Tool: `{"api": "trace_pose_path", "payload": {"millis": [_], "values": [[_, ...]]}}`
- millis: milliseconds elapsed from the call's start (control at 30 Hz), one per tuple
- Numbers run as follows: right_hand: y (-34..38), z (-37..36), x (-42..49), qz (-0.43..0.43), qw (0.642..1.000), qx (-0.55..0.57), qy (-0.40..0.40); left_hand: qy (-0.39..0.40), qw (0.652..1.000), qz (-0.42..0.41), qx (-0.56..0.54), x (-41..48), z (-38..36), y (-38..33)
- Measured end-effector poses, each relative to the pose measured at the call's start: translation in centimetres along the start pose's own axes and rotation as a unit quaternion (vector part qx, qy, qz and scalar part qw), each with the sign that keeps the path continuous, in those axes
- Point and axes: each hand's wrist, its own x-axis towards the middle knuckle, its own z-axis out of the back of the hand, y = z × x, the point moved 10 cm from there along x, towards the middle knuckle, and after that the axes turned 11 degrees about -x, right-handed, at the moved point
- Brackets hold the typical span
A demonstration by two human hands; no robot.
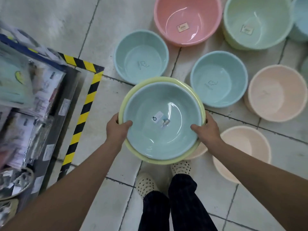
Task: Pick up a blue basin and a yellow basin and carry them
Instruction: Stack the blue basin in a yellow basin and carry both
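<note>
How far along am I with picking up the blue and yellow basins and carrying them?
Done: the blue basin sits nested inside the yellow basin, and both look lifted off the tiled floor. In hand: the left hand and right hand grip opposite rims, thumbs inside the blue one. Left: carrying the pair away; where to is not shown.

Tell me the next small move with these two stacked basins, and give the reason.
Probably step off with the pair held level. The blue basin sits nested in the yellow basin, and the left hand and right hand grip opposite rims, so the hold looks secure. Mind the peach basin on the floor, partly hidden under the stack by the right foot.
</note>
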Motion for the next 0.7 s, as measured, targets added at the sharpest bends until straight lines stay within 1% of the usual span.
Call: {"api": "trace_pose_path", "payload": {"millis": [167,267,367,533,700], "values": [[-5.9,4.3,0.7,-0.043,0.998,0.009,-0.036,0.055,0.998,0.004,0.027,-0.5,-7.4,0.4],[-9.7,5.2,1.6,-0.067,0.996,0.013,-0.05,0.077,0.996,0.006,0.039,-0.3,-10.9,1.9],[-13.1,5.1,2.4,-0.085,0.994,0.041,-0.056,0.095,0.994,0.003,0.057,0.0,-13.4,3.8],[-17.2,4.1,4.0,-0.099,0.991,0.071,-0.052,0.078,0.993,0.022,0.083,1.2,-15.5,7.5],[-21.0,3.0,6.0,-0.136,0.983,0.122,-0.032,0.083,0.989,0.012,0.118,2.0,-18.0,9.5]]}}
